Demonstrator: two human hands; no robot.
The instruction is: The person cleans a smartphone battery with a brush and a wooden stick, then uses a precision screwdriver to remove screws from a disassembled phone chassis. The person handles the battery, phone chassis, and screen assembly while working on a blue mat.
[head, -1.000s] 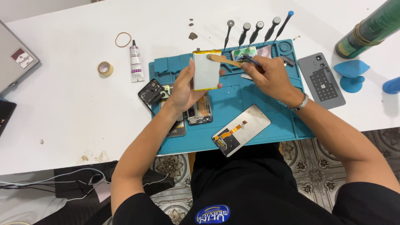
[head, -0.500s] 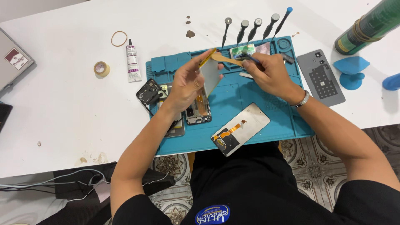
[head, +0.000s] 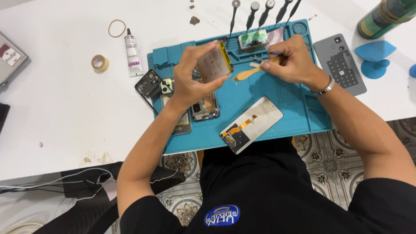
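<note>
Above mat [head: 299, 117], battery [head: 214, 65] tilted, long axis up-right.

Both hands raised, left [head: 195, 73] pinching, right [head: 292, 60] curled.

Bright, even overhead light; soft shadows, sharp focus throughout
</note>
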